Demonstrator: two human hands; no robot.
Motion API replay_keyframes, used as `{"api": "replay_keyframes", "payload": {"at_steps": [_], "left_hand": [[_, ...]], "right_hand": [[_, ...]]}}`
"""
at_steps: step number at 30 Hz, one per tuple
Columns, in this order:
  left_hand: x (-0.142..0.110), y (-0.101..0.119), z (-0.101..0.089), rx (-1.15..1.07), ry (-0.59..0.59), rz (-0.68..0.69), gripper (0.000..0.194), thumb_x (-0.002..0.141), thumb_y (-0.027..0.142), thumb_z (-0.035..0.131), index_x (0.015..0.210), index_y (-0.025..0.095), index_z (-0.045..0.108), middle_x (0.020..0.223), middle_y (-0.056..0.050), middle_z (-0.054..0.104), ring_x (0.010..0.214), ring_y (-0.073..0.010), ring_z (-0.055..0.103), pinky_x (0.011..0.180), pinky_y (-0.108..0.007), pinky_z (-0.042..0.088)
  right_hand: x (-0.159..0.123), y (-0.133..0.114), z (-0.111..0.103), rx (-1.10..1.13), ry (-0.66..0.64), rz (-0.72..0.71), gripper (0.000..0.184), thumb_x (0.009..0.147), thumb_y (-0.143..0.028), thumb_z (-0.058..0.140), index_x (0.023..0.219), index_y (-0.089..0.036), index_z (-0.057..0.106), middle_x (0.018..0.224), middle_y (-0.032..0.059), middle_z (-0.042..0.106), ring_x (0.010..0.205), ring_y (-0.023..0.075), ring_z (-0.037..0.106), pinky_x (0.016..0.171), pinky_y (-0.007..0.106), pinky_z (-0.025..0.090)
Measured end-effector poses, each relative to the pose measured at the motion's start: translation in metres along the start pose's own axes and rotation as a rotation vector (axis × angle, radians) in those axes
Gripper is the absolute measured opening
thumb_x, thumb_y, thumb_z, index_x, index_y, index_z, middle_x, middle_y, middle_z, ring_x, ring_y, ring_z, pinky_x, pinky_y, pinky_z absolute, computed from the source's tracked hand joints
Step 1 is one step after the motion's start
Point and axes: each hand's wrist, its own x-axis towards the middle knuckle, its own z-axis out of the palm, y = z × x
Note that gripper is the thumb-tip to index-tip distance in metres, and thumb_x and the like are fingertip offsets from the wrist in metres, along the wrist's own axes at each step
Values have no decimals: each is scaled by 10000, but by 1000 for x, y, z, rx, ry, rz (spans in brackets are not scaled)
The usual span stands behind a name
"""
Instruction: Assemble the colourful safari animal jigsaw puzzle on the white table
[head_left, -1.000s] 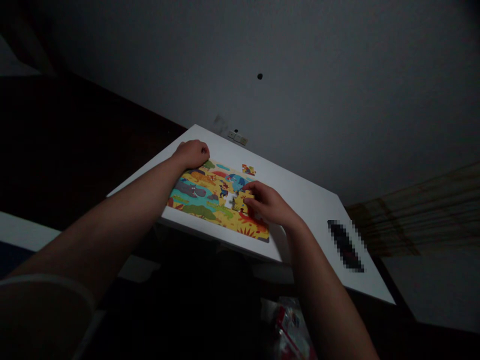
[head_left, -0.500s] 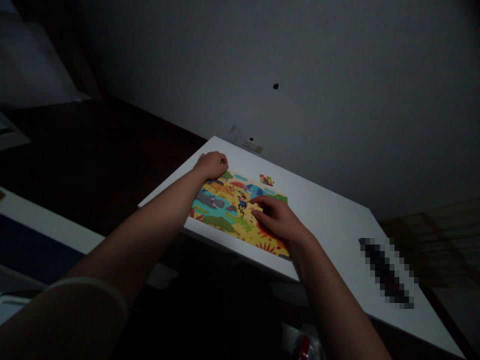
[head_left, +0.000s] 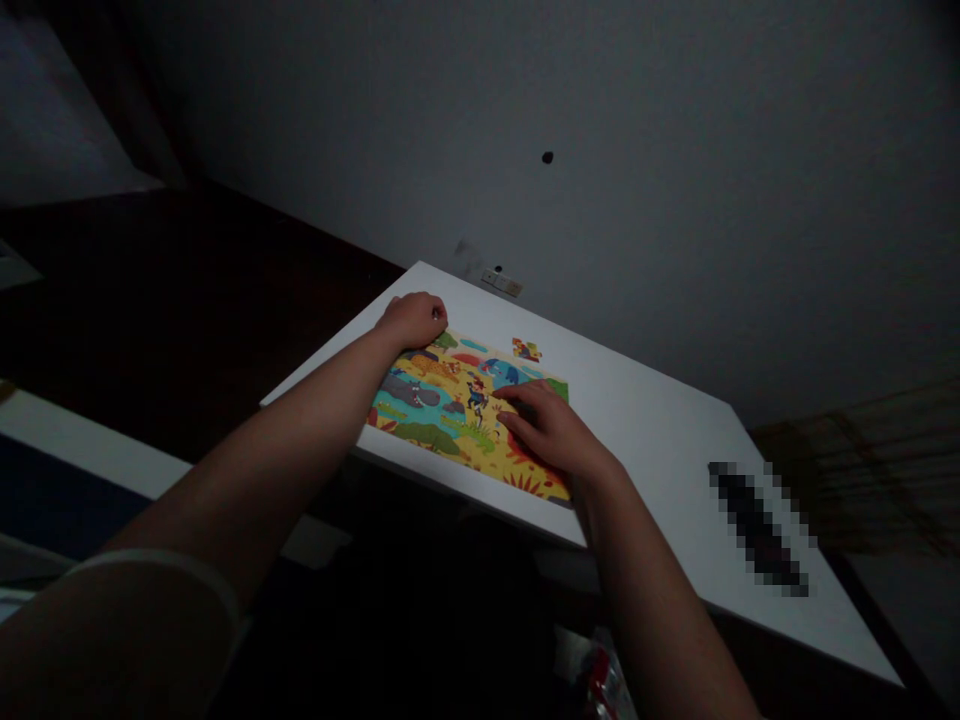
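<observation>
A colourful animal jigsaw puzzle (head_left: 442, 400) lies on a white table (head_left: 645, 420). My left hand (head_left: 412, 318) is curled into a fist and rests on the puzzle's far left corner. My right hand (head_left: 547, 428) lies flat on the puzzle's right part, fingers stretched out and pressing down on the pieces. One loose puzzle piece (head_left: 526, 350) sits on the table just beyond the puzzle's far edge, apart from both hands.
A blurred dark object (head_left: 756, 525) lies on the table's right part. A small pale strip (head_left: 501, 282) sits at the table's far edge by the grey wall. Dark furniture fills the left. A red-and-white packet (head_left: 600, 685) shows below the table.
A gap in the puzzle's middle, seen a second ago beside my right fingers, is now filled. My right hand went from pinching a piece to lying flat. The view shifted slightly.
</observation>
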Motion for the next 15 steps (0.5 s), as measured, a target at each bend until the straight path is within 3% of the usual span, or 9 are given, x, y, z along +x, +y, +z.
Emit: {"api": "replay_keyframes", "payload": {"at_steps": [11,15], "left_hand": [[1,1,-1,-30,-20,-19,260,787,350,519,918,224,704,1020,-72,682,929,-246,588,787,-339,407],[2,0,1,-20,-15,-20,272,781,357,513,917,221,705,1006,-66,683,917,-243,586,775,-333,407]], "right_hand": [[1,-1,1,-38,25,-21,359,866,-326,583,1225,-335,588,1105,45,648,1053,271,547,960,486,416],[0,3,2,-88,28,-48,299,839,-320,618,1136,-313,652,1161,72,598,1081,283,530,973,497,410]]}}
